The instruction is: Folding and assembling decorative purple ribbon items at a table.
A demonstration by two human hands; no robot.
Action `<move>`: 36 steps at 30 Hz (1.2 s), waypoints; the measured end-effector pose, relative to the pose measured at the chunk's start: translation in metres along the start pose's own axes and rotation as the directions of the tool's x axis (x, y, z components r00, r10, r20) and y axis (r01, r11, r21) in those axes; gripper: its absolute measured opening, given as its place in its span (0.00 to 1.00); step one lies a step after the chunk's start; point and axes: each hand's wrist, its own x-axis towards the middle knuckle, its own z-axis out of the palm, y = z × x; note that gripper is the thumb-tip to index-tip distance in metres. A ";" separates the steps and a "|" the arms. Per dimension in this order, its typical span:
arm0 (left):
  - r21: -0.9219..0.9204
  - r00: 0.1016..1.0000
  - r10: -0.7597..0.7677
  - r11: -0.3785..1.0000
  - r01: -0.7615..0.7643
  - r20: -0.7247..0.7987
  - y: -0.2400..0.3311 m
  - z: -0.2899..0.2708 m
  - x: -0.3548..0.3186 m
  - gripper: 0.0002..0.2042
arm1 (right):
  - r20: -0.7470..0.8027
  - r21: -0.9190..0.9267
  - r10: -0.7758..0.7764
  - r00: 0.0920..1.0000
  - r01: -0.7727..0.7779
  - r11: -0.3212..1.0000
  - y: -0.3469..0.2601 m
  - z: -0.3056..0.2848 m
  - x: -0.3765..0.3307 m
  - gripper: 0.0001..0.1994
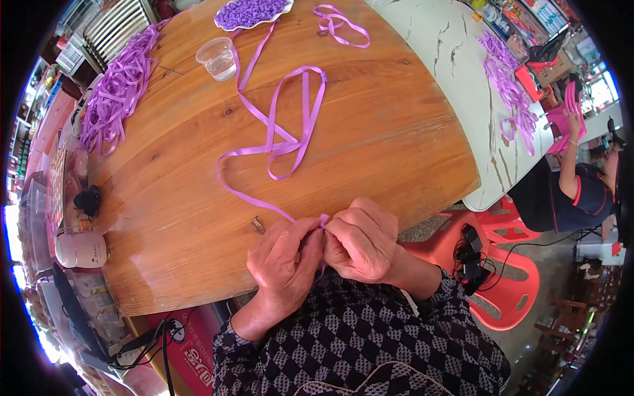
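Observation:
A long purple ribbon [247, 152] lies in loose loops across the wooden table, and its near end runs up into my hands. My left hand [285, 261] pinches the ribbon at the table's near edge. Against it, my right hand [362, 241] is closed on the same ribbon, fingertips touching. A short bit of purple shows between the fingertips; whether it is a knot or a small bead I cannot tell. Farther along, a darker purple piece [323, 77] sits on the ribbon's loop. At the far edge stands a white dish [228, 28] heaped with small purple pieces [251, 12].
A clear plastic cup [220, 61] holds some liquid near the dish. Heaped purple ribbons [122, 92] hang over the table's left edge; another bunch [508, 86] lies on the marble-patterned table [456, 79]. Red plastic stools [505, 290] stand at right, near another person [574, 191].

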 end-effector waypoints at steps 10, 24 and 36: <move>-0.513 0.893 -0.423 0.738 0.440 0.158 -0.002 -0.001 -0.007 0.05 | -0.007 -0.045 -0.103 0.995 0.103 0.994 -0.003 0.002 -0.005 0.09; -0.641 0.913 -0.383 0.669 0.377 0.138 -0.008 -0.006 -0.007 0.25 | 0.234 0.379 0.351 0.907 -0.418 0.825 0.000 -0.021 0.011 0.22; -0.650 0.905 -0.349 0.633 0.420 0.245 -0.007 -0.009 -0.002 0.24 | 0.306 0.424 0.280 0.910 -0.394 0.815 0.004 -0.013 0.008 0.15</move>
